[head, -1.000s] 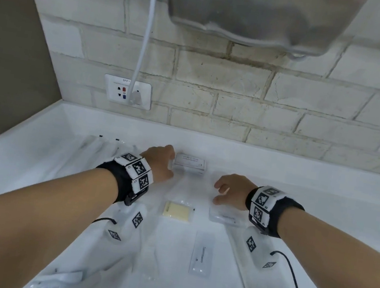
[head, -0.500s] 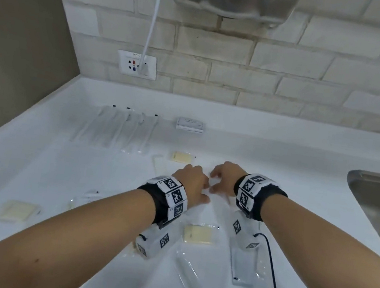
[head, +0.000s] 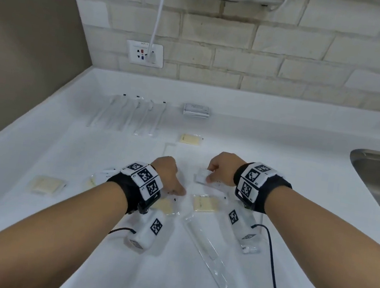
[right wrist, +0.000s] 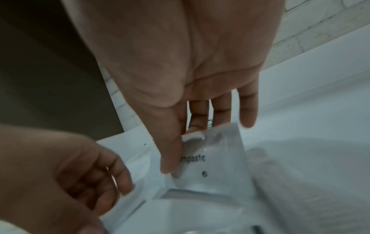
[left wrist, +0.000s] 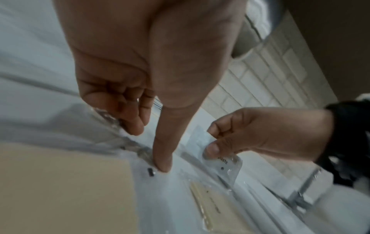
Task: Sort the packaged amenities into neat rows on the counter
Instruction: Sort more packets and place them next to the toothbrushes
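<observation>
Pinching a small clear toothpaste packet [head: 202, 177] between thumb and curled fingers, the right hand [head: 223, 167] holds it just above the white tabletop [head: 285, 123]; the packet sticks out from the thumb side of the grip toward the left hand, with part of the printed word legible in the right wrist view [right wrist: 210, 158]. The left hand [head: 167, 175] sits just beside it, its thumb tip pressed down onto a clear wrapper on the tabletop (the other fingers curl loosely and hold nothing), as the left wrist view shows [left wrist: 162, 164]. Between and below the two hands lies a pale yellow packet [head: 205, 203], with a long clear sleeve [head: 208, 247] angled nearer the person. Along the back of the tabletop, a row of long clear packets [head: 129, 115] lies side by side, a small white stack [head: 196, 110] to their right and another yellow packet [head: 191, 139] below that. One more yellow packet [head: 44, 185] lies well apart at the left.
</observation>
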